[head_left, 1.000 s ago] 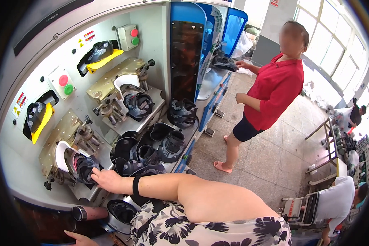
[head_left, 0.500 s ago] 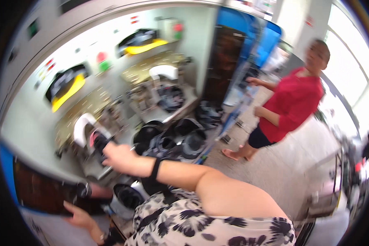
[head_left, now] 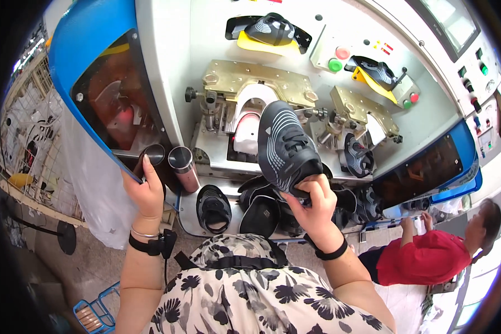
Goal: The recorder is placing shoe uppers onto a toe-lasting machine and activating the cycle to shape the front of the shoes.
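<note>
My right hand (head_left: 316,206) is closed on the collar and heel end of a black sneaker (head_left: 284,145) with pale curved lines. The sneaker is tilted toe up, in front of the left metal clamp station (head_left: 256,75) of the machine. Behind its toe, a white-and-red pad (head_left: 246,132) partly shows. At the left, my left hand (head_left: 146,195) grips the lower edge of the machine's blue door (head_left: 92,39), thumb on the dark window side and the other fingers mostly hidden. Close by that hand stands a pinkish tumbler (head_left: 183,170) with a dark lid.
Below the stations, a black sneaker (head_left: 213,209) and several other shoes crowd a metal ledge (head_left: 188,220). Another shoe (head_left: 357,156) sits at the right station. Two shoes rest on yellow shelves (head_left: 267,44) above. A person in red (head_left: 428,256) stands at the right.
My view has swung toward the left station. The right hand, earlier reaching to that station, now holds the sneaker nearer me. My left hand, earlier spread, now grips the blue door.
</note>
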`<state>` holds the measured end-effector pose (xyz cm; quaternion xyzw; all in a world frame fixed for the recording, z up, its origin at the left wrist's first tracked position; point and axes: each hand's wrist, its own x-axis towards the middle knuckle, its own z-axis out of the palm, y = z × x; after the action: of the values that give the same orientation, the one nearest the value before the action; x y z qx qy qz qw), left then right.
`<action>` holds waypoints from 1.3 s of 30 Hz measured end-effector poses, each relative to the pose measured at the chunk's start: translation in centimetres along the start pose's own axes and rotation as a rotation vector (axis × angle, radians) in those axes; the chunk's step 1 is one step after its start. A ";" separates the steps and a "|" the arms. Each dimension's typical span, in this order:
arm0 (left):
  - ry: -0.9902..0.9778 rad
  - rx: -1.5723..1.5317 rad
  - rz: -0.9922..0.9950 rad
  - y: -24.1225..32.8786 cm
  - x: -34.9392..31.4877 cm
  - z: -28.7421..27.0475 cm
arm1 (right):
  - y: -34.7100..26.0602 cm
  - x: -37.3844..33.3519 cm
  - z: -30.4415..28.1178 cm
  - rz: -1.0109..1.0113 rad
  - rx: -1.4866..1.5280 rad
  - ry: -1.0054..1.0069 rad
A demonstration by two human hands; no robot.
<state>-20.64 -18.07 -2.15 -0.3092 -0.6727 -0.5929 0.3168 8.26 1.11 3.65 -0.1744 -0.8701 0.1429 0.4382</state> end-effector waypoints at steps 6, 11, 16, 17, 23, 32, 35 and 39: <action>0.055 0.144 0.152 1.7 -0.2 -0.7 | -0.6 -2.7 0.7 -0.078 -0.064 0.110; -0.359 -0.142 0.420 7.3 -1.9 -4.8 | -1.6 -3.8 2.0 -0.088 -0.013 0.068; -1.338 -0.522 -0.612 4.7 -6.5 -1.8 | -3.2 -4.6 5.2 0.164 0.228 -0.569; -1.505 -0.458 -0.631 2.8 -7.4 -2.3 | -3.2 -4.6 5.7 0.161 0.255 -0.704; -1.645 -0.453 -1.056 0.4 -9.7 -4.7 | -2.8 -6.0 8.6 0.003 0.372 -0.950; -1.166 -0.333 -1.370 -3.2 -13.6 -2.7 | -2.2 -9.3 14.0 -0.186 0.211 -0.925; -1.197 -0.247 -1.418 -4.6 -14.3 -2.9 | -1.1 -9.9 13.3 -0.089 0.302 -0.824; -1.134 -0.302 -1.410 -4.3 -14.1 -1.2 | 1.9 -11.0 13.4 0.490 0.166 -1.135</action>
<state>-15.42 -20.31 -15.82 -0.1099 -0.6758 -0.4898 -0.5397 3.82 -3.12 -12.63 -0.2314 -0.8881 0.3767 -0.1260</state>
